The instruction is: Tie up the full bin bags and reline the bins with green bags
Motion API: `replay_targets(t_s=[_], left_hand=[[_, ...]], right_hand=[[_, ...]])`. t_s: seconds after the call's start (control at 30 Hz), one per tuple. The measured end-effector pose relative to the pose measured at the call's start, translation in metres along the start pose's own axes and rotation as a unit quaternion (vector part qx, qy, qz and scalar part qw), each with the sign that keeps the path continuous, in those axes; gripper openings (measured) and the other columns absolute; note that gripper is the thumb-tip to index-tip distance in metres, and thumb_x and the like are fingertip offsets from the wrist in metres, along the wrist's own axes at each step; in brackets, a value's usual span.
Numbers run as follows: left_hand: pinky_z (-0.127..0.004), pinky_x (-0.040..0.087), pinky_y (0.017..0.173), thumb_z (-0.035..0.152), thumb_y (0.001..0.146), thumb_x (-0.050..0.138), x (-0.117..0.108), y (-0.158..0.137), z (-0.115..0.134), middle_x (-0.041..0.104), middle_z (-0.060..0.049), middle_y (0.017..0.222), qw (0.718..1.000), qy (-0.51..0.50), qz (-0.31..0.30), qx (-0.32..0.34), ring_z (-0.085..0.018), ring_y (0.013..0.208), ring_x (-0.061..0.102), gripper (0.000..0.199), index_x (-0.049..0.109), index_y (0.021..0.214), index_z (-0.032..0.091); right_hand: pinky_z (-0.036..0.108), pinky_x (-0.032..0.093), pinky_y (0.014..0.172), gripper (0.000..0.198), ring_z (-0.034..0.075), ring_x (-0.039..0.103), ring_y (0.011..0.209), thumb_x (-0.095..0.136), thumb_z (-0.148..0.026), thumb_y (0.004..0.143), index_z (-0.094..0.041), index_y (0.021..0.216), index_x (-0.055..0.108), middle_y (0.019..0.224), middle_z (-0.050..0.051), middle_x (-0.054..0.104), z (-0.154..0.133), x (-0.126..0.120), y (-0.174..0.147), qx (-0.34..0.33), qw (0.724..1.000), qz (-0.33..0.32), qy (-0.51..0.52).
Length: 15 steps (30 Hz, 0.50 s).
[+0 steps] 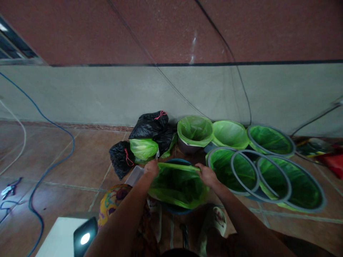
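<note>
A green trash bag [177, 203] hangs with its mouth spread inside a blue bin [179, 161] between my feet. My left hand [152, 168] grips the bag's rim at the far left corner, fingers closed on it. At the far right corner, my right hand [207, 175] pinches the same rim. The far edge of the bag is stretched taut between the two hands. Just right of my right hand stands a bin lined with green plastic [222, 167], and a loose grey ring [261, 151] lies across it and its neighbour.
Several more green-lined bins [230, 134] stand right of centre by the wall. Black tied bags [148, 125] and a green tied bag [144, 148] lie left of them. A blue hose [56, 164] and keys [9, 189] are on the left floor; a phone [85, 232] rests on a white surface.
</note>
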<state>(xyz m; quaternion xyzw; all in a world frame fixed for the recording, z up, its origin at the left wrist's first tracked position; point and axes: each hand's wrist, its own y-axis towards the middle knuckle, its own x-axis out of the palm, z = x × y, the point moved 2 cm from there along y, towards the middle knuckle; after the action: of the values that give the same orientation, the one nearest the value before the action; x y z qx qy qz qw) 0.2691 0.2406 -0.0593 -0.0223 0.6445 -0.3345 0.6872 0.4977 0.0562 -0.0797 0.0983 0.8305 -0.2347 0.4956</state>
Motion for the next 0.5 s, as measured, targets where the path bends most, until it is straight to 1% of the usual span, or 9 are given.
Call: replay_targets(t_s=[0.07,0.13,0.2,0.23,0.3,0.37,0.43,0.5], left_hand=[[-0.033,0.05,0.092,0.019,0.091,0.042,-0.001,-0.004,0.002,0.069,-0.014,0.116,1.0,-0.011,0.012,-0.005,-0.023,0.111,0.065,0.04,0.055,0.129,0.017],[-0.036,0.049,0.093,0.026,0.09,0.048,-0.002,-0.007,0.007,0.068,-0.013,0.119,0.999,-0.022,0.025,-0.004,-0.024,0.113,0.063,0.045,0.051,0.134,0.019],[-0.037,0.047,0.095,0.032,0.088,0.053,-0.002,-0.009,0.012,0.068,-0.011,0.119,0.999,-0.029,0.035,0.007,-0.025,0.115,0.062,0.045,0.053,0.132,0.023],[-0.037,0.047,0.096,0.034,0.088,0.053,-0.001,-0.009,0.014,0.069,-0.01,0.119,0.999,-0.03,0.038,0.013,-0.024,0.114,0.062,0.041,0.056,0.128,0.024],[-0.034,0.046,0.095,0.035,0.091,0.05,0.0,-0.006,0.016,0.07,-0.007,0.116,0.999,-0.028,0.041,0.018,-0.022,0.112,0.063,0.032,0.065,0.117,0.026],[-0.032,0.047,0.093,0.034,0.092,0.048,0.001,0.001,0.016,0.071,-0.007,0.113,0.998,-0.042,0.044,0.013,-0.021,0.108,0.064,0.029,0.07,0.108,0.025],[-0.029,0.047,0.09,0.031,0.093,0.047,0.002,0.011,0.017,0.072,-0.009,0.11,0.997,-0.067,0.044,0.011,-0.021,0.105,0.065,0.03,0.072,0.105,0.022],[-0.027,0.047,0.087,0.03,0.094,0.046,0.003,0.022,0.019,0.073,-0.011,0.108,0.995,-0.09,0.045,0.013,-0.021,0.101,0.066,0.031,0.073,0.104,0.018]], right_hand=[[0.031,0.045,0.087,0.05,0.023,0.065,0.102,0.051,-0.024,0.088,-0.014,0.136,0.048,0.115,0.012,0.068,-0.004,0.001,-0.003,-0.001,0.999,0.033,0.016],[0.032,0.045,0.091,0.059,0.024,0.063,0.107,0.055,-0.023,0.084,-0.014,0.142,0.041,0.122,0.014,0.065,-0.01,0.002,-0.004,-0.011,0.998,0.06,0.027],[0.033,0.045,0.092,0.058,0.024,0.064,0.107,0.055,-0.024,0.084,-0.014,0.14,0.044,0.124,0.013,0.065,-0.014,0.005,-0.004,-0.018,0.996,0.073,0.048],[0.032,0.045,0.091,0.054,0.023,0.064,0.105,0.055,-0.026,0.085,-0.015,0.138,0.047,0.122,0.012,0.066,-0.015,0.006,-0.003,-0.018,0.995,0.076,0.065],[0.029,0.046,0.087,0.042,0.022,0.066,0.098,0.051,-0.032,0.088,-0.016,0.127,0.057,0.114,0.009,0.07,-0.016,0.009,0.001,-0.017,0.991,0.079,0.104],[0.027,0.046,0.078,0.033,0.02,0.066,0.086,0.048,-0.04,0.09,-0.019,0.107,0.067,0.098,0.006,0.073,-0.015,0.011,0.008,-0.012,0.988,0.079,0.134],[0.025,0.044,0.066,0.037,0.017,0.063,0.07,0.044,-0.046,0.091,-0.02,0.085,0.069,0.079,0.004,0.071,-0.011,0.012,0.018,0.006,0.986,0.082,0.146],[0.024,0.04,0.059,0.042,0.015,0.057,0.059,0.041,-0.048,0.091,-0.02,0.072,0.065,0.064,0.002,0.065,-0.007,0.013,0.029,0.041,0.983,0.096,0.148]])
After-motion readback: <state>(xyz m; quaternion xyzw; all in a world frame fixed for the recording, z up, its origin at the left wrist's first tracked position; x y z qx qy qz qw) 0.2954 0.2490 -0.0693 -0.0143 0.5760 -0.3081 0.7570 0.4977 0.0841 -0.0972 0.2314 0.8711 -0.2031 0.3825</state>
